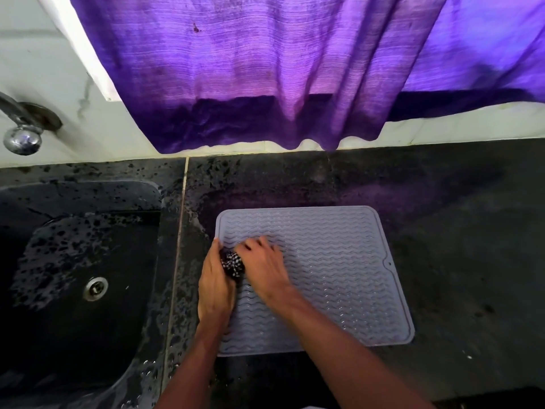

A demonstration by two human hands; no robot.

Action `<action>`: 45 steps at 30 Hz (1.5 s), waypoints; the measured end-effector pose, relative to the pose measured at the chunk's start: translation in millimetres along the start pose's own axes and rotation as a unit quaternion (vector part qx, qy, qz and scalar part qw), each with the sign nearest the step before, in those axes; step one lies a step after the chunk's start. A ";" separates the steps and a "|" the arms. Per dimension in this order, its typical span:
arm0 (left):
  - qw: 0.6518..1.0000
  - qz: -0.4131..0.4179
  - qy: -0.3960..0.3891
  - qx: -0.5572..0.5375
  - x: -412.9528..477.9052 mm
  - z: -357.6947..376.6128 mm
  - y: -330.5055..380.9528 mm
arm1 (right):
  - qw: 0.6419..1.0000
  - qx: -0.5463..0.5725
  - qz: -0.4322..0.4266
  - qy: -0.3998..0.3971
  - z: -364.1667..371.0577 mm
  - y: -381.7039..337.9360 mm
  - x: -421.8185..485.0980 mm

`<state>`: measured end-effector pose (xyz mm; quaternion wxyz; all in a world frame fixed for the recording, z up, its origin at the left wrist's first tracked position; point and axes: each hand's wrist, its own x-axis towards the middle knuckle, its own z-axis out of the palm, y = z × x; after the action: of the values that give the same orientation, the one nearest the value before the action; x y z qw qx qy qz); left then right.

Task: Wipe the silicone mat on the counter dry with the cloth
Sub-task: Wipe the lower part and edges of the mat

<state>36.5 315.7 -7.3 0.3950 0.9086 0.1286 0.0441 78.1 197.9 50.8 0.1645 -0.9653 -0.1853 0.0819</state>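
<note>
The purple curtain point(265, 69) hangs well beyond the fingertips, above the dark counter point(457, 231); the black sink point(73, 261) lies left of the left hand's knuckles. The grey silicone mat point(339, 261) lies flat on the counter, spreading rightward from the fingers, with drops glinting on its ribs nearer the wrists. The left hand point(216, 287) and right hand point(265, 267) both curl their fingers round the dotted dark cloth point(233, 264), bunched between them at the mat's left edge. The cloth looks soft and light, best gripped as a wad; the mat is likely floppy and slick when wet, so pinning an edge may help
</note>
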 end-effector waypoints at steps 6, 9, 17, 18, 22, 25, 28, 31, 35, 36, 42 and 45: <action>0.999 -0.005 -0.009 0.033 -2.2 1.4 1.7 | 1.000 -0.008 0.013 0.022 -4.5 34.7 -12.4; 0.999 0.002 -0.003 0.033 -1.7 0.8 0.8 | 0.999 -0.016 0.040 0.029 -15.7 75.5 -27.3; 0.999 0.009 0.007 0.045 -0.9 4.0 -0.8 | 0.979 -0.035 0.197 0.027 -71.5 190.6 -88.8; 0.999 0.009 0.008 0.049 -1.2 4.1 -0.5 | 0.975 -0.029 0.218 0.024 -78.9 200.5 -95.9; 0.998 0.002 0.009 0.061 -1.6 4.2 -0.3 | 0.963 -0.041 0.267 0.015 -93.4 221.7 -107.4; 0.997 0.008 0.006 0.074 -1.1 4.8 -1.2 | 0.966 -0.077 0.244 0.020 -90.5 206.3 -103.4; 0.998 0.028 0.003 0.065 0.0 5.1 -1.3 | 0.982 -0.025 0.183 0.042 -78.8 165.1 -92.7; 0.986 0.105 0.010 0.131 -4.9 3.5 -6.6 | 0.991 0.005 0.116 0.062 -59.5 111.3 -73.9; 0.959 0.163 -0.016 0.231 -23.8 4.7 -20.0 | 0.995 0.052 0.051 0.066 -24.0 46.4 -41.8; 0.955 0.163 -0.018 0.246 -27.1 5.6 -21.5 | 0.996 0.050 0.041 0.059 -16.6 33.4 -34.8; 0.949 0.151 -0.024 0.276 -27.4 5.6 -20.2 | 0.999 -0.009 0.036 0.032 5.3 23.3 -27.3; 0.951 0.145 -0.027 0.272 -27.9 4.2 -20.2 | 0.998 -0.023 0.043 0.031 -4.3 49.1 -40.4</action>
<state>6.4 318.4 -24.3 0.1260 0.9912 -0.0087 0.0396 58.2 138.0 41.6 0.1440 -0.9780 -0.1405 0.0547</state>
